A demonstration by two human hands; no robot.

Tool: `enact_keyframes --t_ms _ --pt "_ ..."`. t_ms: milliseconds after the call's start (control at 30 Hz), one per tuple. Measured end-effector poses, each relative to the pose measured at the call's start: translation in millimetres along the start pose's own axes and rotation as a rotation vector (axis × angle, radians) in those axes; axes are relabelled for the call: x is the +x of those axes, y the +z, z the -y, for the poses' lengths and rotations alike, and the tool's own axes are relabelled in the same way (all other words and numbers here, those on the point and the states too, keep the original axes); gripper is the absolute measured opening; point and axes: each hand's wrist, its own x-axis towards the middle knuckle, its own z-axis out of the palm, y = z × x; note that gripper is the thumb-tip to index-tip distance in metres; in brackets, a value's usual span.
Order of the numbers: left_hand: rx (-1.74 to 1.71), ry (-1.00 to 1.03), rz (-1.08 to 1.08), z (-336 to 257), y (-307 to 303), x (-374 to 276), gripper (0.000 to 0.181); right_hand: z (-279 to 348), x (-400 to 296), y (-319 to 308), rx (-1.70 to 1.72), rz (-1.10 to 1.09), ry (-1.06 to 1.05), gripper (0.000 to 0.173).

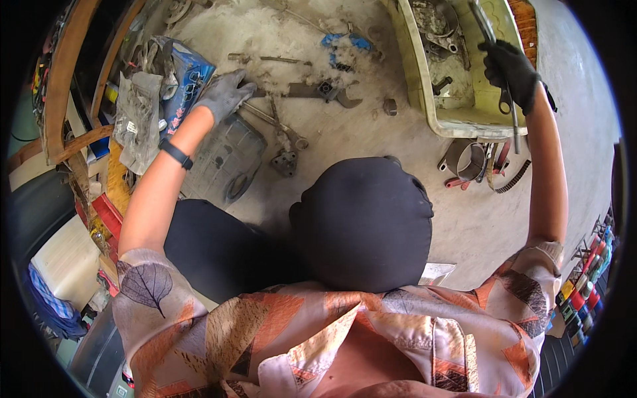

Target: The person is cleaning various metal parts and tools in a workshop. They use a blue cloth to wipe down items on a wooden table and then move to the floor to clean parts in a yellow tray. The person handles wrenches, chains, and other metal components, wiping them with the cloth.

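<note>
My left hand [226,94], in a grey work glove, rests at the end of a long metal wrench [266,115] on the dusty concrete floor; whether its fingers grip the wrench is unclear. Close above lies a large open-ended wrench [303,90]. In a black glove, my right hand [510,72] is closed on long metal tools, among them a wrench with a ring end [505,105] and a thin rod [516,132]. It is over the right wall of a pale yellow-green plastic bin [433,117], which holds greasy metal parts [440,32] and a bolt [442,85].
By my left forearm are a blue cardboard box [191,79], a plastic bag [137,124] and a dark plastic case [229,154]. A metal bracket [284,163] and a small metal ring [390,106] lie ahead. Below the bin are a metal band clamp [466,159] and red-handled tools [455,183].
</note>
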Motion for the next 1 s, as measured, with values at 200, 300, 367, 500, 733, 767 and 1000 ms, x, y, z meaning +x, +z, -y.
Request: enact_keyframes --t_ms 200,300,367,500,733,767,1000 --pt "0.456 0.233 -0.288 -59.4 47.2 32.2 0.049 -72.1 61.9 -25.6 -0.144 -0.045 0.040 0.030" --pt "0.340 0.437 -0.506 -103.5 78.5 52.3 0.043 -73.5 66.2 -28.4 -0.176 -0.091 -0.032 0.040" --pt "0.340 0.484 -0.651 -118.6 96.1 62.2 0.039 -57.2 49.9 -23.9 -0.775 -0.218 -0.337 0.035" --pt "0.012 0.279 -0.480 -87.3 60.5 109.9 0.038 -27.5 -21.2 23.7 -1.039 -0.374 -1.030 0.032" --pt "0.217 0.144 -0.631 1.2 -30.4 111.9 0.047 -77.3 -52.6 211.4 -0.672 0.230 -0.664 0.029" --pt "0.315 0.036 -0.525 6.5 -45.5 101.0 0.048 -83.0 -37.0 233.9 -0.790 0.240 -0.567 0.032" --pt "0.119 -0.103 -0.462 -18.5 1.2 46.9 0.052 -121.6 13.1 293.8 -0.890 -0.109 -0.511 0.032"
